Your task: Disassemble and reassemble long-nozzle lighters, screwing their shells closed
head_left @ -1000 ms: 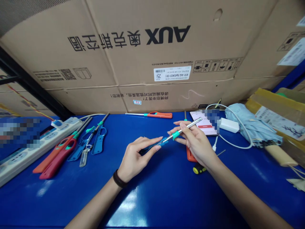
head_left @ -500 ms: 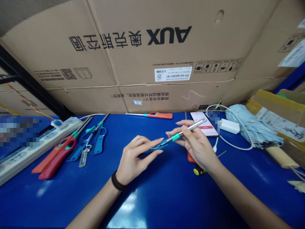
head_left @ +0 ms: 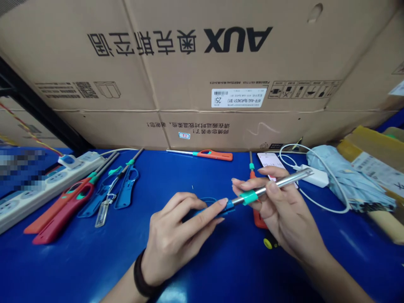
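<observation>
My left hand point(head_left: 176, 235) pinches the blue handle point(head_left: 232, 206) of a long-nosed lighter, and its fingers hide most of that handle. My right hand point(head_left: 287, 206) is closed round the lighter's metal tube point(head_left: 292, 179), whose far end points up to the right. Between the two hands, a green collar point(head_left: 249, 197) sits on the tube close to the handle. At the left lie blue handle shells point(head_left: 128, 191) with a metal tube, and a clear fuel tank point(head_left: 101, 213) with thin wires.
Red and orange lighters point(head_left: 59, 210) lie beside a white power strip point(head_left: 66, 176). An orange lighter point(head_left: 217, 155) rests by the cardboard box point(head_left: 183, 97). Behind my right hand are another orange lighter point(head_left: 259, 219), a phone point(head_left: 267, 159), a white charger point(head_left: 315, 176) and a folded umbrella point(head_left: 344, 176).
Both hands, with the lighter parts, have come nearer and lower in view. The tube has shifted right, and the green collar shows farther down and right. The view itself has moved slightly.
</observation>
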`<state>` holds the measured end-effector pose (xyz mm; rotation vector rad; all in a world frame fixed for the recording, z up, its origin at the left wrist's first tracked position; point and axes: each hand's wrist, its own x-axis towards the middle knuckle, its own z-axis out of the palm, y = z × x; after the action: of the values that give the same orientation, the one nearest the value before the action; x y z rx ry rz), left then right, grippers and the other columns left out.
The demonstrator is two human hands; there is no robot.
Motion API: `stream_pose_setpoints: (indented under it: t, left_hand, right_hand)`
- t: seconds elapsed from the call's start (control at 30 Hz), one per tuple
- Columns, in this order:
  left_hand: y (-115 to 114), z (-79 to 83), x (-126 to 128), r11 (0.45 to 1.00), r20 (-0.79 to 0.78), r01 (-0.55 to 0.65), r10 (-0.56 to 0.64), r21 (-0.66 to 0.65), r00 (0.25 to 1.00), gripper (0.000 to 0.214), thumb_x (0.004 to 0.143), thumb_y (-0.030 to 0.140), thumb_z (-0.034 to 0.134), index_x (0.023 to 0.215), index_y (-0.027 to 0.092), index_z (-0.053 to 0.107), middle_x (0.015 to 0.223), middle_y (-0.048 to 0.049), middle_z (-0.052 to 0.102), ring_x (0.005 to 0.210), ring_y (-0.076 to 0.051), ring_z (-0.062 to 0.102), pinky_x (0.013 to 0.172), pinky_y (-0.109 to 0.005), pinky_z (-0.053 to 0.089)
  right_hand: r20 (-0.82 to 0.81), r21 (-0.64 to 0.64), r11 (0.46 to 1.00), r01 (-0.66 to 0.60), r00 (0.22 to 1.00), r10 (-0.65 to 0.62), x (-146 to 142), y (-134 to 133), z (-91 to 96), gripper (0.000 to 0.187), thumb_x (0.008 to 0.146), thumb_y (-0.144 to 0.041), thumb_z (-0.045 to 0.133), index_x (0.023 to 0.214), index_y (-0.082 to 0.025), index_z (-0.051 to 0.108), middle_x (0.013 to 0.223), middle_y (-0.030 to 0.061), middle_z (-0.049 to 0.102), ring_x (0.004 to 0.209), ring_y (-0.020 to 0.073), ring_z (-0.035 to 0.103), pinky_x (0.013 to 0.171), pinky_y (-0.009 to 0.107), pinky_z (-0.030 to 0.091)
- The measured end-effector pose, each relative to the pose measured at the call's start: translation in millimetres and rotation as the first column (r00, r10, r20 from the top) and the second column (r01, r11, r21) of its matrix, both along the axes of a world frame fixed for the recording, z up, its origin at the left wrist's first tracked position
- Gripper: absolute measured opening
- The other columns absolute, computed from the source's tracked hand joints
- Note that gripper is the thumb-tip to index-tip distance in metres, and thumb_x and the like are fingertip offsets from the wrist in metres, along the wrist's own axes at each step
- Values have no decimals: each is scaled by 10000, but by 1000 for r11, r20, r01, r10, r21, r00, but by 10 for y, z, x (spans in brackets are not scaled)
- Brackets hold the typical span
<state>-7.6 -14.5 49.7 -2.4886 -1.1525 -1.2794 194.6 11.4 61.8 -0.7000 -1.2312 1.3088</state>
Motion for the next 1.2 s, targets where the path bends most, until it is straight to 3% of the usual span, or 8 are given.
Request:
stream_pose_setpoints:
  t: [0.37,0.67,0.83,1.0,1.2]
  left_hand:
    - [-70,80,12,999,31,19,-18,-49,999,349,779,189,697,1116,272,656,774,-6,655,754,-140,589,695,-252,541]
    - [-79,112,14,989,128,101,-88,-104,988,389,741,131,734,1110,223,648,810,-6,657,757,-128,568,731,-269,518]
    - [-59,123,18,988,159,116,-99,-103,982,397,739,111,730,1115,199,638,786,-1,659,716,-118,574,725,-266,510]
    - [-42,68,20,992,143,72,-57,-103,988,382,746,102,714,1111,175,629,840,-24,687,727,-126,591,712,-260,499]
    - [-11,1,36,981,154,34,-4,-193,988,293,785,141,679,1072,197,662,918,-37,694,777,-137,604,717,-253,489]
  right_hand:
    - [9,122,986,-113,994,113,96,-60,45,195,939,-323,467,1086,-410,562,916,-21,733,1044,196,644,924,401,517]
    - [68,130,976,-173,984,165,149,-82,111,227,946,-303,453,1121,-408,552,935,-16,731,1083,196,623,890,346,537]
    - [103,131,975,-178,981,165,168,-84,129,223,947,-305,446,1118,-405,549,836,-20,725,992,182,667,844,327,553]
    - [92,92,977,-193,978,185,127,-59,101,210,962,-284,417,1099,-385,539,846,-30,709,1009,157,652,870,305,532]
    - [-2,-61,988,-139,990,139,10,62,-7,93,948,-310,457,1006,-313,529,842,-30,696,1011,165,651,857,317,528]
